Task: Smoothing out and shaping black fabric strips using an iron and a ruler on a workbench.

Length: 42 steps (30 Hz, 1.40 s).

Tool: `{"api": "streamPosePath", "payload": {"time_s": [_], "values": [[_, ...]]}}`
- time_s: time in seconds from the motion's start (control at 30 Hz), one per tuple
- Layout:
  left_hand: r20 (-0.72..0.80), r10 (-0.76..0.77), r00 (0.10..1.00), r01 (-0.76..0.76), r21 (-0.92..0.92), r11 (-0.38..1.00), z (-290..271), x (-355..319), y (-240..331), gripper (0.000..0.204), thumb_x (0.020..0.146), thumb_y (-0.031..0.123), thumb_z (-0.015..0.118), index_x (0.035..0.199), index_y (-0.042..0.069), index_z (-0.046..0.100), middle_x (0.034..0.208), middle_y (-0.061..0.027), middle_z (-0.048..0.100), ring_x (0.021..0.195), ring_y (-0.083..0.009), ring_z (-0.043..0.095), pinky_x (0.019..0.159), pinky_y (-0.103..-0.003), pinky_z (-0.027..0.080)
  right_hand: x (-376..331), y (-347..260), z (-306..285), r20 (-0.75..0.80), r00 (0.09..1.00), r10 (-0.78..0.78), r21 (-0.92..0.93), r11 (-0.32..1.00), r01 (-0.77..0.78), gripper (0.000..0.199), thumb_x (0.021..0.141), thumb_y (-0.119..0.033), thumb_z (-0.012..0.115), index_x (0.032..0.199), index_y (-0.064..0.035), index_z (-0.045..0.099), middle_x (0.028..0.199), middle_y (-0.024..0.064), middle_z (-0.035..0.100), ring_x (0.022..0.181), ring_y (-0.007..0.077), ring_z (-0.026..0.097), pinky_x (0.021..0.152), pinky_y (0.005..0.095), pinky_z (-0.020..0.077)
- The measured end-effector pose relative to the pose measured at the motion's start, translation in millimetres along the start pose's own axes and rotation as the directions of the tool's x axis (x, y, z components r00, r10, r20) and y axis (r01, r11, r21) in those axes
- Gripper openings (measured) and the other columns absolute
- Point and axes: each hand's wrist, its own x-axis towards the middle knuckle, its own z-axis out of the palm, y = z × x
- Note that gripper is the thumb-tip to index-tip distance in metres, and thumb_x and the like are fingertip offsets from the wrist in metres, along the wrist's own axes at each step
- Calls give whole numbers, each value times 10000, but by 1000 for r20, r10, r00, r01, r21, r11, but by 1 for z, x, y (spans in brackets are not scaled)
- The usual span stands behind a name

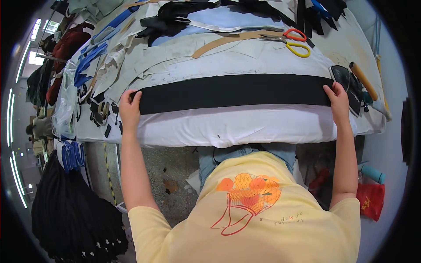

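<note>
A long strip of black fabric stretches across the near part of the white-covered table. Its left end is pinched between the thumb and fingers of my left hand. At the opposite end my right hand grips the strip the same way. Between them the cloth runs flat and nearly straight. An iron rests just beyond my right hand, partly hidden by it. Dark scraps lie to the left of my left hand.
Scissors with red and yellow handles lie beyond the strip, by a curved brown strip. Black, light-blue and pale fabric pieces cover the far side. A bundle of black cloth hangs at the left. A red bag is at the lower right.
</note>
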Motion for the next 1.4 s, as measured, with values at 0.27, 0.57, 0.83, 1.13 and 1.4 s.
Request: {"api": "streamPosePath", "payload": {"time_s": [0.27, 0.57, 0.83, 1.13, 1.4], "values": [[-74, 83, 994, -69, 172, 983, 27, 0, -30, 244, 978, 267, 585, 979, 25, 609, 847, -94, 620, 765, -229, 580, 717, -338, 464, 11, 36, 9, -129, 978, -163, -454, 887, 88, 243, 916, -224, 701, 942, 10, 644, 791, 7, 625, 731, 68, 544, 680, 241, 450], [-33, 235, 971, -120, 786, 607, 11, -5, -41, 269, 940, 154, 537, 1190, 63, 580, 1247, -121, 594, 1164, -337, 538, 1001, -446, 414, 0, 23, 25, -142, 944, -299, -656, 742, 136, 273, 919, -260, 681, 958, 8, 644, 839, 117, 653, 742, 250, 597, 701, 331, 476], [153, 179, 972, -236, 636, 735, 19, -29, -47, 487, 1022, 239, 400, 1487, 97, 376, 1525, -140, 391, 1408, -347, 355, 1154, -447, 288, -7, 30, 34, -157, 881, -446, -777, 607, 169, 232, 939, -252, 643, 1001, -28, 634, 945, 137, 663, 867, 335, 629, 758, 392, 497], [185, 418, 890, -453, 468, 759, 44, -54, 32, 457, 933, 113, 496, 1384, 42, 492, 1443, -183, 475, 1359, -370, 411, 1148, -453, 301, -5, 34, 33, -178, 893, -414, -813, 573, 103, 238, 955, -288, 615, 1032, -63, 636, 973, 121, 665, 902, 329, 637, 756, 396, 506], [-14, 30, 999, 2, 919, 394, -3, -39, -44, 464, 984, 217, 473, 1419, 55, 450, 1464, -163, 458, 1382, -325, 389, 1129, -444, 317, -16, 36, 32, -189, 851, -491, -840, 529, 119, 233, 963, -179, 583, 1184, -107, 597, 1179, 130, 607, 1036, 332, 609, 834, 403, 499]]}}
